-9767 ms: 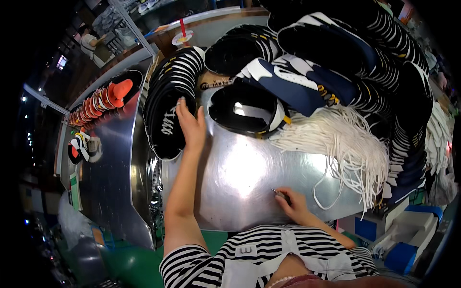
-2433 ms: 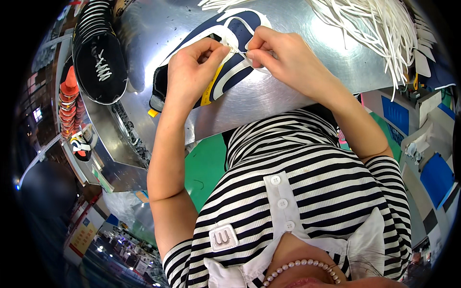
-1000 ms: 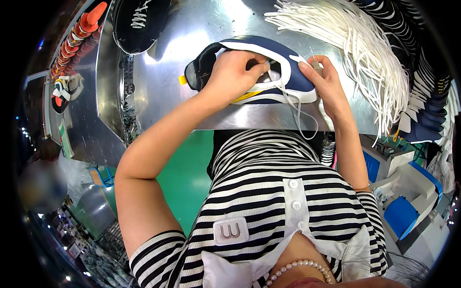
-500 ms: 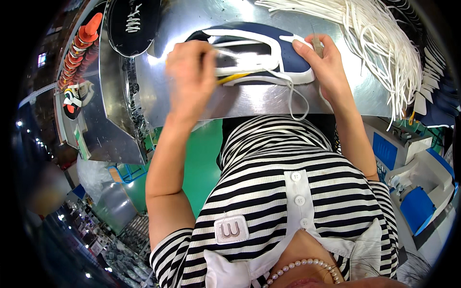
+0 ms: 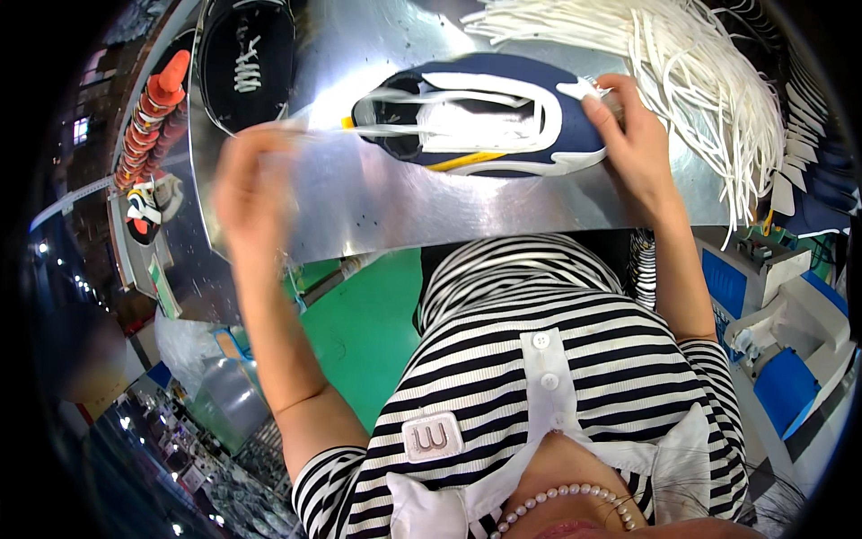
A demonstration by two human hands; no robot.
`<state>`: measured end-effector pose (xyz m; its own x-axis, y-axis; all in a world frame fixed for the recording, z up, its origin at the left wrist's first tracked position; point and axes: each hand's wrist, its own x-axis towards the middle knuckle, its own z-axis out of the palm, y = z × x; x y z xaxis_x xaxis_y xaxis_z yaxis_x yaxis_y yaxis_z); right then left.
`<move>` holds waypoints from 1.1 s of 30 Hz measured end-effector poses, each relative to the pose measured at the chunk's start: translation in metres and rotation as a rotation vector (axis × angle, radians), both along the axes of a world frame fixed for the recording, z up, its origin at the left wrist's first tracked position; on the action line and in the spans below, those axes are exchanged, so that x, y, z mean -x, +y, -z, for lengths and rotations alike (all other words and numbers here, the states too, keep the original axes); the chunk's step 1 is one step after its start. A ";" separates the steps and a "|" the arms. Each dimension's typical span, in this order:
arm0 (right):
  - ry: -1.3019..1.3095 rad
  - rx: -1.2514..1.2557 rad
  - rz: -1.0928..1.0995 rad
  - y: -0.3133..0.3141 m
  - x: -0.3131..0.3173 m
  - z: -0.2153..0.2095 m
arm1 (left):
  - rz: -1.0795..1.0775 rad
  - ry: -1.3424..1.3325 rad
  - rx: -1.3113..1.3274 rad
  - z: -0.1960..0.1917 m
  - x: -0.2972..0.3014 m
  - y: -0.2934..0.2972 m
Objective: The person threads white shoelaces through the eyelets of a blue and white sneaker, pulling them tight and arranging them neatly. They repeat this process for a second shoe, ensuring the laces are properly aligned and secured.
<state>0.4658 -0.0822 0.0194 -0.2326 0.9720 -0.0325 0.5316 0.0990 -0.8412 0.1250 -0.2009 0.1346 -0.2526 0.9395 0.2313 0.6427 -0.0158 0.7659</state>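
A navy shoe upper (image 5: 579,121) with white trim and a yellow strip along its near side lies on the metal table. My right hand (image 5: 636,144) grips its right end, thumb on top and fingers curled at the far edge. A small object by those fingertips is too unclear to name. Left of the upper, my left hand (image 5: 254,184) is closed and smeared by motion. White shoelace (image 5: 325,134) strands run nearly straight from the upper's opening to its fingers.
A thick bundle of white laces (image 5: 709,99) covers the table's far right. Several navy uppers (image 5: 813,180) are stacked beyond it. At the far left are a black shoe piece with white lacing (image 5: 247,67) and a row of orange-red pieces (image 5: 148,121). The metal table (image 5: 395,211) ends near my waist.
My left hand has moved left, away from the upper, drawing the lace out straight. The loop that hung over the near edge is gone. The upper and my right hand have shifted slightly right.
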 end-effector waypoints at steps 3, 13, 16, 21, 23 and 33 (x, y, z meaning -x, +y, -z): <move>-0.343 -0.390 -0.069 0.005 0.008 -0.014 | 0.765 0.093 -0.153 -0.028 -0.067 0.042; 0.536 0.120 -0.269 -0.009 0.044 -0.033 | 0.541 0.394 -0.194 0.013 -0.105 0.089; 0.761 0.446 -0.129 -0.011 0.050 -0.033 | 0.382 0.227 -0.179 0.029 -0.106 0.084; 0.708 0.399 -0.049 -0.009 0.056 -0.021 | 0.330 0.046 0.381 0.056 -0.078 0.050; 0.557 0.304 -0.028 -0.009 0.061 -0.019 | 0.361 -0.705 0.834 0.052 -0.070 0.080; 0.281 0.271 -0.142 -0.009 0.057 -0.023 | 0.049 -0.554 0.530 0.070 -0.110 0.070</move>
